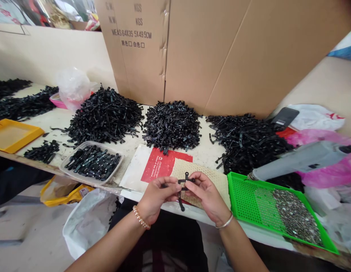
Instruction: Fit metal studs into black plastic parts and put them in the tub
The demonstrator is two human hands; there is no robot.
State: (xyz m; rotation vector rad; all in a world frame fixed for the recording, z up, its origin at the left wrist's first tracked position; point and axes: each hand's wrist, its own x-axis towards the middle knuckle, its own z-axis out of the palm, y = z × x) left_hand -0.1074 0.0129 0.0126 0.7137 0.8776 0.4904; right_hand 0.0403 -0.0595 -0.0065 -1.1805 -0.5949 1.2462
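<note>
My left hand (158,194) and my right hand (205,192) meet at the table's front edge, both pinched on small black plastic strips (183,185) that cross each other between the fingertips. One strip hangs down below my fingers. Under the hands lies a beige perforated mat (217,179) on a red and white sheet (160,164). Three big heaps of the same black strips lie behind: a left heap (105,115), a middle heap (172,124) and a right heap (246,139).
A green perforated tray (249,198) with small metal pieces (294,215) sits right of my hands, a grey electric tool (300,160) above it. A clear tray of strips (92,162) and a yellow tray (13,134) stand left. Cardboard boxes (209,49) wall the back.
</note>
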